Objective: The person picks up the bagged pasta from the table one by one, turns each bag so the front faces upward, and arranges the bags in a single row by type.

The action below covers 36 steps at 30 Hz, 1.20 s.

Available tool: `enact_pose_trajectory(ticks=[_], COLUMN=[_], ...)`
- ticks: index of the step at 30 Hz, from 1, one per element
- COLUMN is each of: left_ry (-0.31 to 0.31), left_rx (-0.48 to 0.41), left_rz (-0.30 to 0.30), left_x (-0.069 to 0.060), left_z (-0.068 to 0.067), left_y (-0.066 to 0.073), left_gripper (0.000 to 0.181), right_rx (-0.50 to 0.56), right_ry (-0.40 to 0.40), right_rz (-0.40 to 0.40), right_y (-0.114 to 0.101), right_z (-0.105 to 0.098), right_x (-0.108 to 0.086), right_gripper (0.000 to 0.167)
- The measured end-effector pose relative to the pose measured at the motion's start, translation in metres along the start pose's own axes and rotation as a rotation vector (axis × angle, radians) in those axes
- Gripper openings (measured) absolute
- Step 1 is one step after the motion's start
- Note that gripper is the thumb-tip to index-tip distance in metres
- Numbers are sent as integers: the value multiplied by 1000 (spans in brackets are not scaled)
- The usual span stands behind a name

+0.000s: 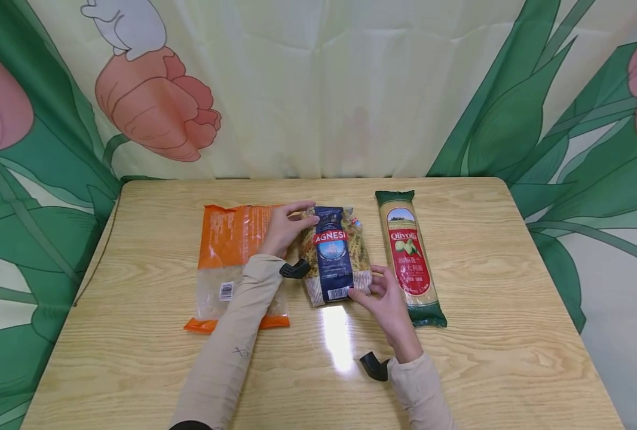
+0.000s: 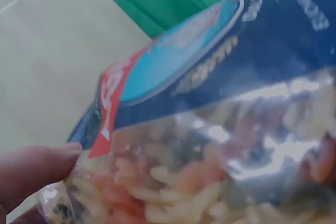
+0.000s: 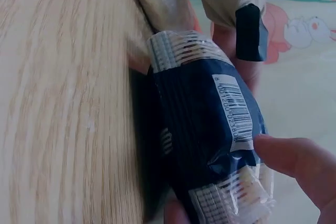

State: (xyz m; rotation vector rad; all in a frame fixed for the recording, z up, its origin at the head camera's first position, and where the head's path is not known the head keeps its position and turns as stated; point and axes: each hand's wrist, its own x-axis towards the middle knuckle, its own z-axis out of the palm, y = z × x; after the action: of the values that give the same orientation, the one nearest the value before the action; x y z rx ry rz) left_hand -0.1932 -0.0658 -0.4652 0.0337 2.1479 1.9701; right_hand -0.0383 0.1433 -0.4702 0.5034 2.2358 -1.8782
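Observation:
A clear bag of multicoloured spiral pasta (image 1: 333,254) with a dark blue AGNESI label is between both hands at the middle of the table. The left hand (image 1: 287,226) pinches its upper left corner, and the thumb shows on the bag (image 2: 173,177) in the left wrist view. At the lower right corner, the right hand (image 1: 385,301) grips the same bag, its thumb beside the barcode (image 3: 233,111). A dark shadow lies beneath the bag's lower end in the right wrist view. Part of the left hand's fingers is hidden.
An orange and clear bag (image 1: 224,239) lies flat on the left, partly under the left forearm. To the right lies a long Olivoilà spaghetti pack (image 1: 410,257) with green ends. Behind the wooden table (image 1: 152,298) hangs a flower-printed curtain (image 1: 351,89).

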Motion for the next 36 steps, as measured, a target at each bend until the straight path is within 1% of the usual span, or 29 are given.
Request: enact_pose_trajectory(ticks=[3,6,8,11,13,15,19,21,25,27,32,36], left_ry=[-4,-7,-9,-15,-11,-5,2,1,13,15,23,45], left_rx=[-11,-22,-35,-62,-80,-71,-24,-16,-1,-1,12,67], left_rz=[25,63,75,67,67,64,64,69,82,91,73,64], left_x=[0,-2,-3,-6,-10,-14,-23,-27,-33,-35,-39,-42], left_z=[-4,-7,-9,-12,-15,-19,-32,-39,-52,-58,-75,-89], left_y=[0,2,5,7,7,8,11,12,13,13,13,14], left_gripper=[41,39,38,37,36,35,34,34,34,34,38,39], right_rx=[-36,-100,-155,-224,-257,-265,-261,-255,-269,-256,-254,-269], right_ry=[-6,31,66,108,130,136,112,89,78,64,27,-16], right_rz=[-32,-98,-164,-250,-289,-316,-344,-361,-412,-439,-494,-527], right_y=[0,-2,-3,-7,-9,-13,-20,-23,-28,-30,-35,-39], right_z=[-2,-5,-5,-2,1,5,12,16,25,29,40,48], right_x=[-1,-4,-6,-9,-10,-12,-15,-16,-18,-19,-20,-22], right_gripper=[72,74,75,74,73,73,75,76,75,75,74,75])
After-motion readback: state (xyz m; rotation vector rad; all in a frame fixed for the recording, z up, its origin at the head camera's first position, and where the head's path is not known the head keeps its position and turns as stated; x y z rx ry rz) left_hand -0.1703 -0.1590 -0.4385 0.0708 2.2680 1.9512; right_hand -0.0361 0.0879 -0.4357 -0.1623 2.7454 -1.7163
